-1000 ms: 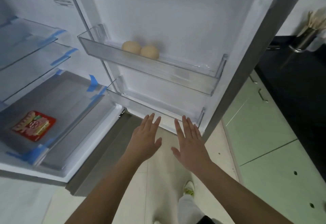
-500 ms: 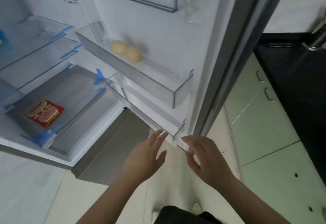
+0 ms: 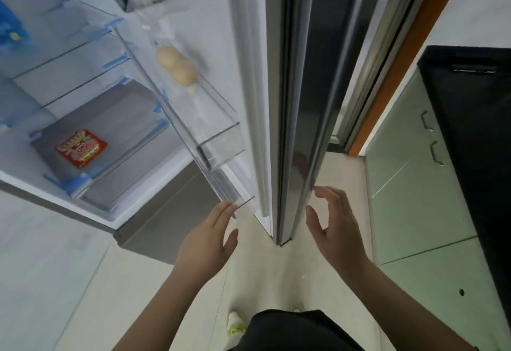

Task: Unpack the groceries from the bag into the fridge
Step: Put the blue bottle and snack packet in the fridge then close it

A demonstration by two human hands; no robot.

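The fridge door [image 3: 298,101] stands edge-on in the middle, half swung toward the fridge body. Two tan eggs [image 3: 177,65] lie in its clear door bin [image 3: 218,140]. A red food packet [image 3: 81,148] lies on the grey drawer cover [image 3: 116,118] inside the fridge. A blue package [image 3: 11,29] shows at the far left on an upper shelf. My left hand [image 3: 207,240] is open, fingertips by the lower door bin's corner. My right hand [image 3: 337,226] is open and curved, next to the door's outer edge, holding nothing. No bag is in view.
Green cabinet fronts [image 3: 414,184] with handles and a black countertop [image 3: 475,129] run along the right. An orange-brown door frame [image 3: 401,68] stands behind the fridge door. Pale floor tiles [image 3: 276,281] lie below, with my feet at the bottom.
The door has swung from facing me to edge-on, closing toward the fridge. My right hand has moved from inside the door to its outer side; the left stays by the lower bin.
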